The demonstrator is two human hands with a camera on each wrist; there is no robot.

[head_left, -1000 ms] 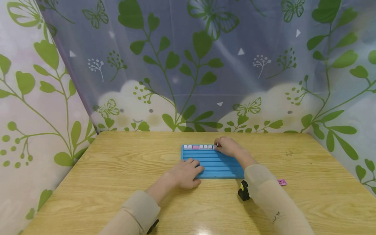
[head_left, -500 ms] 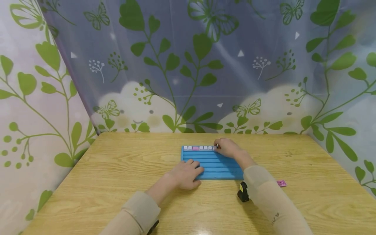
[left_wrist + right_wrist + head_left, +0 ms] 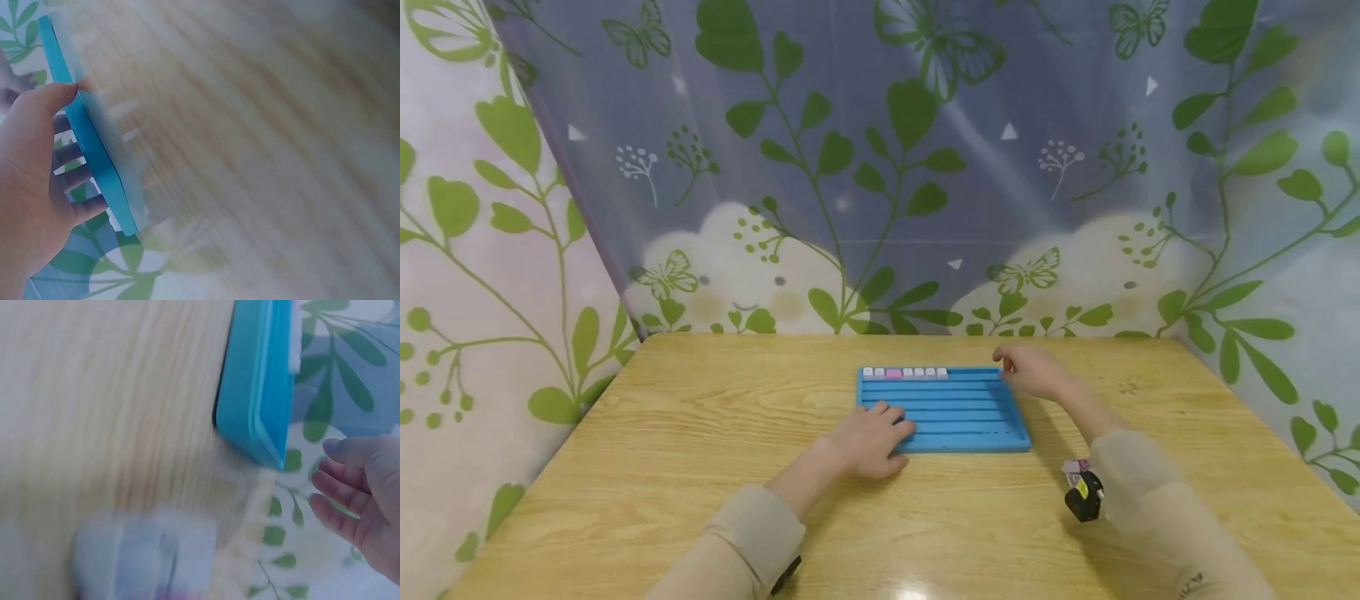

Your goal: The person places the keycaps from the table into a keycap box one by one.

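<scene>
A blue ridged tray [image 3: 958, 412] lies on the table, with a row of small white blocks [image 3: 925, 373] and a wider pink block [image 3: 893, 374] along its far left edge. My left hand [image 3: 871, 443] rests on the tray's near left corner. In the left wrist view, its thumb touches the tray's side [image 3: 94, 147] and its fingers extend behind that side. My right hand [image 3: 1033, 372] is by the far right corner. Its fingers are loosely bent and hold nothing in the right wrist view, where it appears apart from the tray [image 3: 240, 394].
A small pink and white pile [image 3: 1073, 468] lies right of the tray, partly hidden by the black wrist device [image 3: 1084, 500]. The wooden table [image 3: 722, 392] meets a patterned curtain [image 3: 850, 167] at the back. A blurred pale object [image 3: 144, 556] appears low in the right wrist view.
My right hand has moved right, from the end of the block row to the tray's far right corner. More of the tray and the pile shows now. My left hand stays on the tray.
</scene>
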